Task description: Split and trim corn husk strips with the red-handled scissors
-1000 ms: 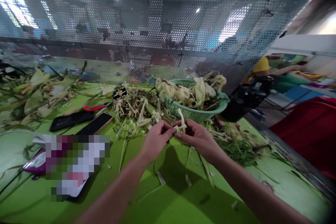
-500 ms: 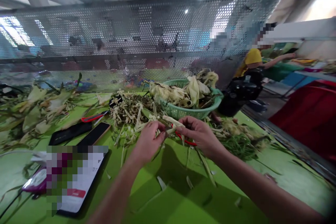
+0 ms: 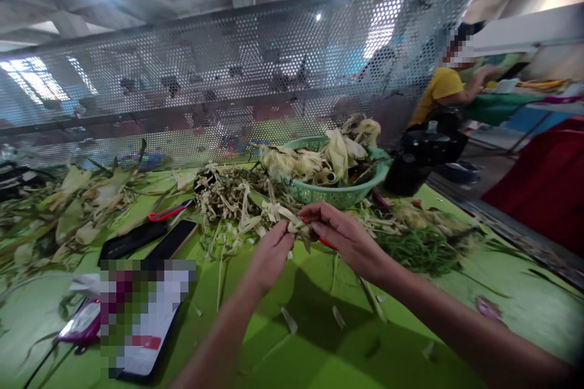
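My left hand (image 3: 270, 253) and my right hand (image 3: 343, 235) meet over the green table (image 3: 319, 346), both pinched on a pale strip of dried plant husk (image 3: 292, 223). A red-handled tool (image 3: 325, 244) shows under my right hand's fingers. Just behind my hands lies a heap of cut husk strips (image 3: 232, 194). A green plastic basket (image 3: 337, 193) full of pale husks stands behind that.
Two dark phones (image 3: 150, 238) and red-handled scissors (image 3: 166, 213) lie at the left, with a blurred-out item nearer me. Husk piles (image 3: 68, 200) cover the far left, green stems (image 3: 420, 246) the right. A perforated metal screen (image 3: 228, 85) backs the table. A person in yellow (image 3: 440, 94) works at the right.
My hands have stayed together on the husk strip, shifting slightly right and lower, and the strip now sits bunched between my fingertips. The view has tilted upward.
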